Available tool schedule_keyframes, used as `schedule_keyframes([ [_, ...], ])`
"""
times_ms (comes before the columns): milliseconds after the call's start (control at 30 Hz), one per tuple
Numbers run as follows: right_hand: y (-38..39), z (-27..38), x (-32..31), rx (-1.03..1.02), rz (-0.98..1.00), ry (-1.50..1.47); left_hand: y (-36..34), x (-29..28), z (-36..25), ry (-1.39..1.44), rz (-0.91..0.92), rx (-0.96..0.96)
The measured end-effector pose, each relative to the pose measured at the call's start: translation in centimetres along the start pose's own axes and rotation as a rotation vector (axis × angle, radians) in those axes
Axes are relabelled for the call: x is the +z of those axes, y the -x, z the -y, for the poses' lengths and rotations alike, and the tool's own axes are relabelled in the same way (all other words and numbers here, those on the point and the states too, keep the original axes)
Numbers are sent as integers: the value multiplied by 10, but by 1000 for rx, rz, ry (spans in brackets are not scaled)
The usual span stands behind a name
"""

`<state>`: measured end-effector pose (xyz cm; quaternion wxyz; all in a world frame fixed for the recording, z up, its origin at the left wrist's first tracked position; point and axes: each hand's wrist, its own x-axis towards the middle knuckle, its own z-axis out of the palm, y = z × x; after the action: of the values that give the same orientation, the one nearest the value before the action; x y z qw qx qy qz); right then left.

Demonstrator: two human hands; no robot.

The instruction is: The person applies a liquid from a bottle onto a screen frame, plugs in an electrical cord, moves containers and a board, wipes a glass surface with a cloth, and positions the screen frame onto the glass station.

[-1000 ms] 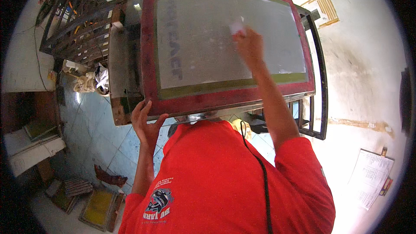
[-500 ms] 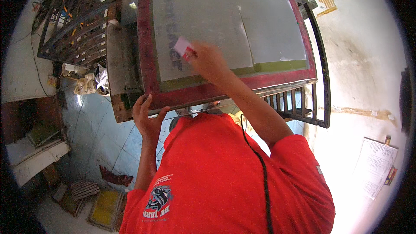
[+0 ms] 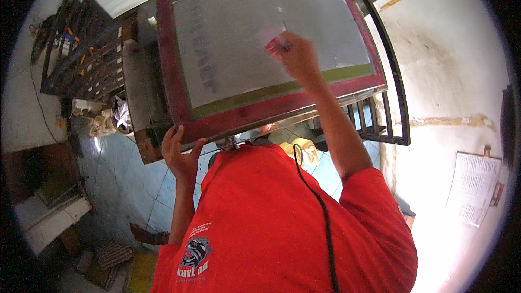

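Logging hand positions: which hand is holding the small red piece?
The right hand, over the grey panel with the red piece; the left hand is spread at a corner of the red frame.

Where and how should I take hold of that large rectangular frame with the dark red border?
Probably by the dark red border, at both near corners, coming from your own side: its long near edge faces you, and gripping there keeps fingers off the flat grey panel inside. Your left hand is at the near left corner.
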<state>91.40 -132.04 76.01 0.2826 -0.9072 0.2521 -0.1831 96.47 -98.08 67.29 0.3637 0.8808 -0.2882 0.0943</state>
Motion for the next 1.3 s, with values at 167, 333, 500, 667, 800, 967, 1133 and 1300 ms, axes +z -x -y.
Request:
schedule_keyframes([
  [167, 16, -19, -20, -293, -65, 187, 1, 0, 2, 51, 9, 23],
  [333, 56, -106, -114, -18, -334, 495, -2, -9, 0, 16, 54, 89],
  [500, 164, -137, -162, 447, -764, -239, -1, -23, -13, 36, -60, 198],
  [667, 299, -158, -127, 743, -1045, -549, 9, -31, -44, 509, 531, 402],
  [800, 383, -148, -70, 937, -1158, -771, 21, 17, -65, 612, 1138, 132],
  [967, 474, -165, -17, 1184, -1227, -881, 74, 77, -17, 302, 1277, -12],
  [1133, 527, -157, 17, 1324, -1126, -920, 135, 103, 92, 80, 1400, -113],
  [1300, 564, -168, 26, 1302, -1001, -1013, 204, 77, 196, -94, 1247, -276],
])
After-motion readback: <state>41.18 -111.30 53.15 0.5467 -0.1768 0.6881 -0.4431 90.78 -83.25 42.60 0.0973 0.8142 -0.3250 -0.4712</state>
